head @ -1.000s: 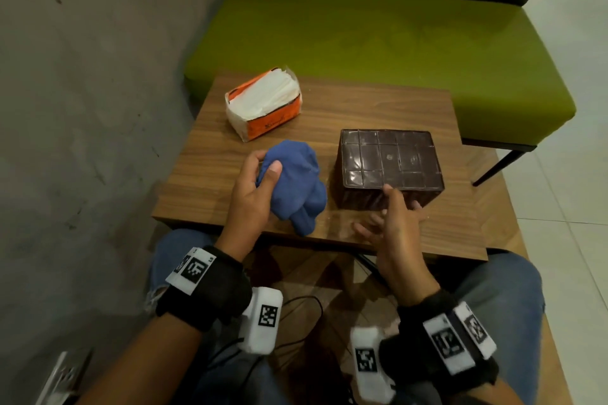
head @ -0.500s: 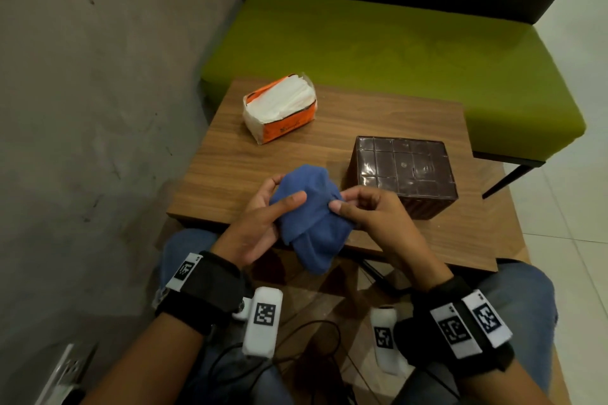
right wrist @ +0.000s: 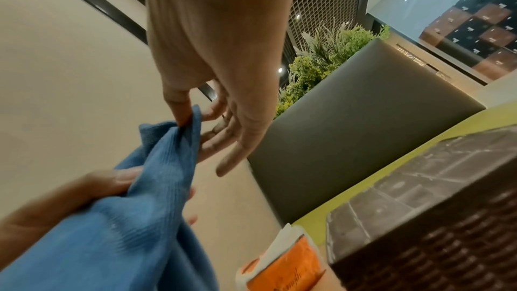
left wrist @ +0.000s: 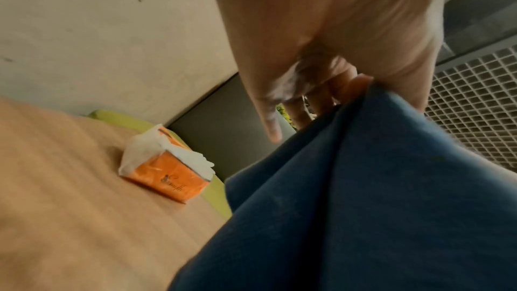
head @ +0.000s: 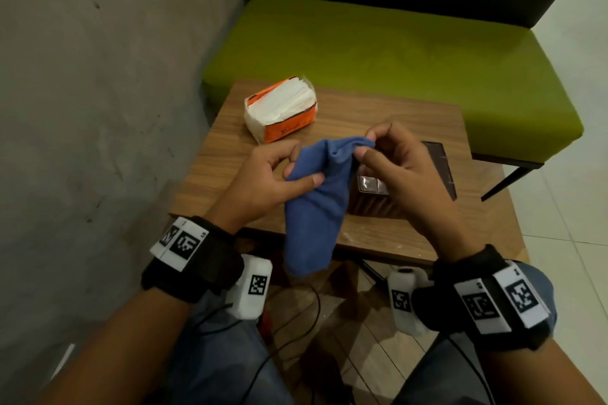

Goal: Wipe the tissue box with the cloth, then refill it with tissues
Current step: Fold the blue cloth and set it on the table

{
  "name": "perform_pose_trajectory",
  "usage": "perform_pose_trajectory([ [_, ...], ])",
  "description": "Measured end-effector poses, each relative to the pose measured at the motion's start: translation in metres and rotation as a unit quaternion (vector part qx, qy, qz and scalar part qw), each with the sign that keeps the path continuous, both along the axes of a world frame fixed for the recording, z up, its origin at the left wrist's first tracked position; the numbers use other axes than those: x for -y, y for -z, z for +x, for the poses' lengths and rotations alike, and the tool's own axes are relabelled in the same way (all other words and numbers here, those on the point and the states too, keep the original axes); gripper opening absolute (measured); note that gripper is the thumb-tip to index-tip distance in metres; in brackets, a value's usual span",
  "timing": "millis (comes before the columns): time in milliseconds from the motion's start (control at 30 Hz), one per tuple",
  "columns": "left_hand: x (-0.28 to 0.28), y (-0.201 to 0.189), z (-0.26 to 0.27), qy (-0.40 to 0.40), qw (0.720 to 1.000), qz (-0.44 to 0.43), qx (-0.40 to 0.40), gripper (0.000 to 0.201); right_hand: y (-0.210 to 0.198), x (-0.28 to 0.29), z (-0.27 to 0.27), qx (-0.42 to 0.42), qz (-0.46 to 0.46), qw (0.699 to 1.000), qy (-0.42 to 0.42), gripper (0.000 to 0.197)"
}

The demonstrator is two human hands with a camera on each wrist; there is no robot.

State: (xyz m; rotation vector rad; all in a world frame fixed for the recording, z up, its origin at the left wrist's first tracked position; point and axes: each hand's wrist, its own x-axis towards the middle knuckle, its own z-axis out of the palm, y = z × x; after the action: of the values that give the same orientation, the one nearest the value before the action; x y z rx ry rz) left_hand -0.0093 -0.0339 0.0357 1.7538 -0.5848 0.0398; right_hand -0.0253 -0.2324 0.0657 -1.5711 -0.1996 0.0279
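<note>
A blue cloth (head: 317,204) hangs in the air above the near edge of the wooden table (head: 332,115). My left hand (head: 279,174) grips its left side between thumb and fingers. My right hand (head: 371,149) pinches its top corner (right wrist: 193,118). The dark brown tissue box (head: 437,161) stands on the table behind my right hand, mostly hidden by it; its tiled lid and woven side (right wrist: 436,229) show in the right wrist view. The orange pack of white tissues (head: 281,113) lies at the table's far left, torn open on top (left wrist: 167,172).
A green bench seat (head: 378,52) with a dark backrest runs behind the table. A grey wall (head: 98,92) closes the left side. White tiled floor (head: 566,223) lies to the right. Cables run down between my knees under the table edge.
The cloth has been lifted off the table. My right hand left the tissue box's front and took the cloth's top corner, and both hands have raised it so it hangs down.
</note>
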Motion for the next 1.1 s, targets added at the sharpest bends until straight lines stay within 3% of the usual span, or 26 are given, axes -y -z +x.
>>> perform_pose_trajectory([
  [133, 0.008, -0.010, 0.010, 0.013, 0.998, -0.032, -0.061, 0.042, -0.009, 0.005, 0.002, 0.033, -0.014, 0.999, -0.023, 0.024],
  [200, 0.012, -0.014, 0.012, -0.001, 0.999, -0.017, -0.048, 0.040, -0.012, 0.003, -0.002, 0.043, -0.070, 0.995, -0.057, 0.039],
  [267, 0.013, -0.018, 0.012, 0.016, 0.998, 0.011, -0.059, 0.046, -0.009, 0.004, -0.001, 0.058, -0.147, 0.987, -0.033, 0.053],
  [367, 0.000, -0.025, 0.016, 0.067, 0.987, 0.067, -0.130, 0.068, -0.006, 0.010, 0.006, 0.051, -0.170, 0.984, 0.007, 0.050],
  [467, -0.012, -0.034, 0.020, 0.110, 0.965, 0.193, -0.140, 0.055, -0.008, 0.011, 0.010, 0.037, -0.169, 0.984, -0.034, 0.057],
  [567, -0.018, -0.036, 0.022, 0.150, 0.940, 0.246, -0.181, 0.048, -0.013, 0.006, 0.012, 0.039, -0.154, 0.983, -0.095, 0.056],
  [667, -0.018, -0.033, 0.021, 0.170, 0.930, 0.271, -0.183, 0.062, -0.016, 0.003, 0.013, 0.049, -0.152, 0.981, -0.113, 0.043],
  [767, -0.015, -0.025, 0.017, 0.174, 0.942, 0.227, -0.175, 0.052, -0.020, 0.003, 0.013, 0.057, -0.184, 0.973, -0.124, 0.028],
  [967, -0.009, -0.008, 0.008, 0.128, 0.954, 0.127, -0.238, 0.041, -0.033, 0.013, 0.013, 0.036, -0.238, 0.958, -0.158, 0.040],
  [1033, -0.005, -0.009, 0.007, 0.100, 0.967, 0.078, -0.222, 0.066, -0.034, 0.012, 0.014, 0.034, -0.233, 0.958, -0.163, 0.043],
  [1100, 0.000, -0.017, 0.006, 0.063, 0.985, 0.070, -0.148, 0.087, -0.034, 0.008, 0.015, 0.036, -0.226, 0.959, -0.165, 0.046],
])
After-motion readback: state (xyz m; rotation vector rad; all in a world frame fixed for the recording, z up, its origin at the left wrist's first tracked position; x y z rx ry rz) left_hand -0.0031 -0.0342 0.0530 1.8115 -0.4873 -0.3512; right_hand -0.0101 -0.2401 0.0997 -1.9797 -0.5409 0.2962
